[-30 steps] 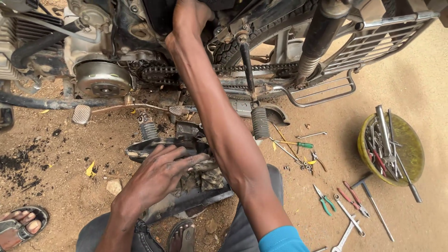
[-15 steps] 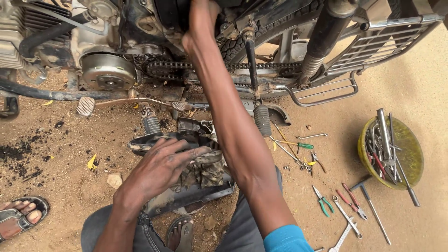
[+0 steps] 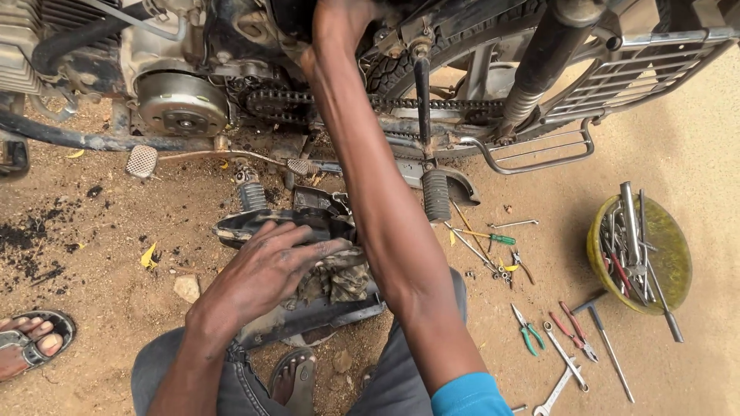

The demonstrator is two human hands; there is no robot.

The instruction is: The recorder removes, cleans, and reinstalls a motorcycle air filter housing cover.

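Note:
My left hand lies flat with spread fingers on a dirty rag that sits on a black motorcycle cover part on the sandy ground. My right arm stretches up into the motorcycle, and my right hand is up inside the frame above the drive chain. Its fingers are hidden at the top edge, so what it grips is not visible. The round engine cover is left of the arm.
A yellow bowl of long tools stands at the right. Pliers, spanners and a green screwdriver lie on the sand. A footpeg hangs near my arm. Another person's sandalled foot is at lower left.
The view has shifted down and right slightly. My left hand has stayed on the rag, and my right hand remains up in the frame.

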